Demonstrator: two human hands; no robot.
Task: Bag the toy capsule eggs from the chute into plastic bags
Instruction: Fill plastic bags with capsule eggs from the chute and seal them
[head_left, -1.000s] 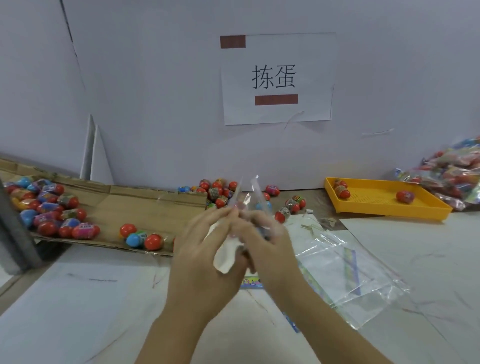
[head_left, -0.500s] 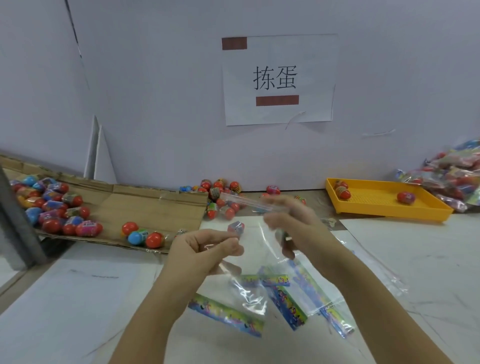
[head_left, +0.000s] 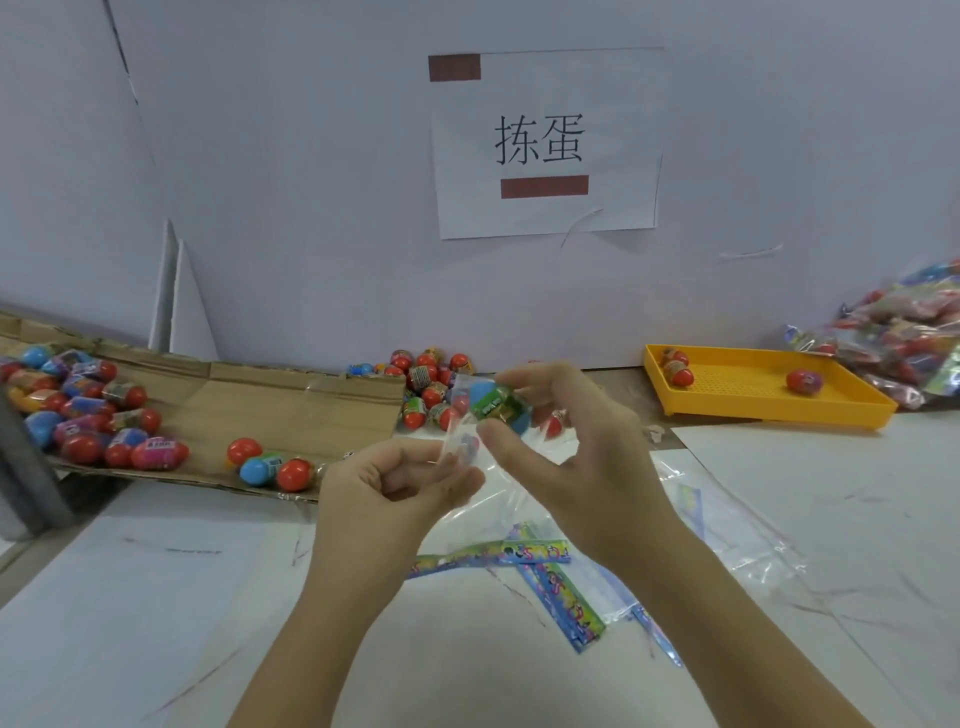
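A person's right hand (head_left: 587, 457) pinches a blue capsule egg (head_left: 500, 408) with a green band between thumb and curled fingers, raised above the middle of the desk (head_left: 156, 597). Just left of it, the left hand (head_left: 395, 493), fingers curled, pinches the edge of a clear plastic bag (head_left: 458, 442). The bag's film lies against the egg, and whether the egg is already inside cannot be told. Under the wrists, toward the desk's front edge, lie empty bags (head_left: 540, 553) with bright printed strips. A cardboard chute (head_left: 291, 400) lies along the back-left of the desk, with a cluster of eggs (head_left: 83, 410) at its far end and three eggs (head_left: 270, 465) by its near edge. A heap of eggs (head_left: 431, 384) sits at the desk's back edge against the wall. Toward the back-right corner a yellow tray (head_left: 737, 384) holds three eggs, with filled bags (head_left: 904, 338) piled just beside it. A paper sign (head_left: 545, 140) hangs on the wall above.
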